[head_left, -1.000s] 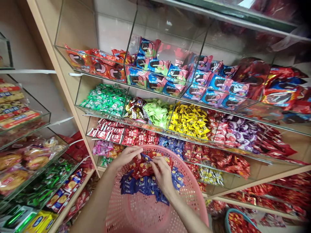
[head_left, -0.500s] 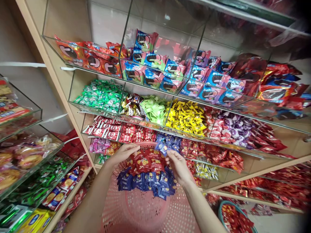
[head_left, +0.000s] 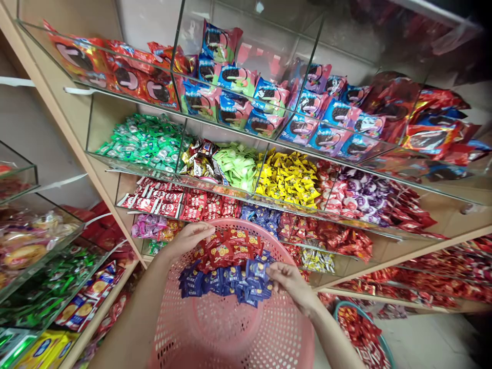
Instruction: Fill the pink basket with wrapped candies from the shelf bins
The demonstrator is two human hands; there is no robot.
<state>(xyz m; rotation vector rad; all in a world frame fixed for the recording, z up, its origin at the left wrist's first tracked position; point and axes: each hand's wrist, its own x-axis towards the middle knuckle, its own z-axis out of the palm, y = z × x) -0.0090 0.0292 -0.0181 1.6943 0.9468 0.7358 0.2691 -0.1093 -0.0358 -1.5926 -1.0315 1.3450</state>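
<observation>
Basket [head_left: 226, 333], pink and perforated, is standing nearest the person, its near edge running out of view. Across its middle, small blue packets [head_left: 215, 279] are lying in an overlapping row, starting near the left edge. At the row's right end, the right hand [head_left: 290, 282] is holding a single blue packet [head_left: 257, 269], thumb and fingertips clamping its right side; whether that packet is touching those beneath is staying unclear. Just behind the row, red packets [head_left: 221, 252] are lying heaped toward the basket's far edge. The left hand [head_left: 188, 240] is reaching over the far left edge, its fingers lying close together; one cannot tell whether they are gripping anything. Beyond the far edge, glass-fronted shelves [head_left: 295, 207] are rising. Red-and-white packets [head_left: 156, 197] are filling the left corner of a low tier. On the next tier up, green sweets [head_left: 144, 143] are occupying the left corner, and yellow sweets [head_left: 286, 177] are piling near the middle. Above, blue-and-pink packs [head_left: 232, 110] are leaning behind the front edge.
</observation>
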